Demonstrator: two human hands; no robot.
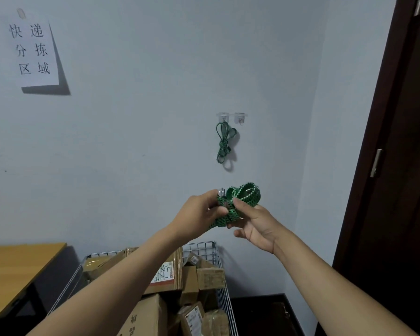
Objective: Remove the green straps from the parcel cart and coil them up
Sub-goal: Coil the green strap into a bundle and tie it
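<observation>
Two hands, left hand (199, 212) and right hand (255, 226), pinch a coiled green strap (238, 202) before a pale wall (143, 117), above the parcel cart (204, 248).

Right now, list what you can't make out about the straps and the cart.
- Head view: the held strap is partly covered by the left hand and right hand; its far end is hidden.
- Cart: the base is cut off by the bottom edge, the arms hide part, and any straps left there can't be seen.
- Hung strap: too small to see its fastening.

Parcel-sorting room: wire cart (218, 267) of cardboard parcels (170, 275), taped wall sign (33, 49).
</observation>
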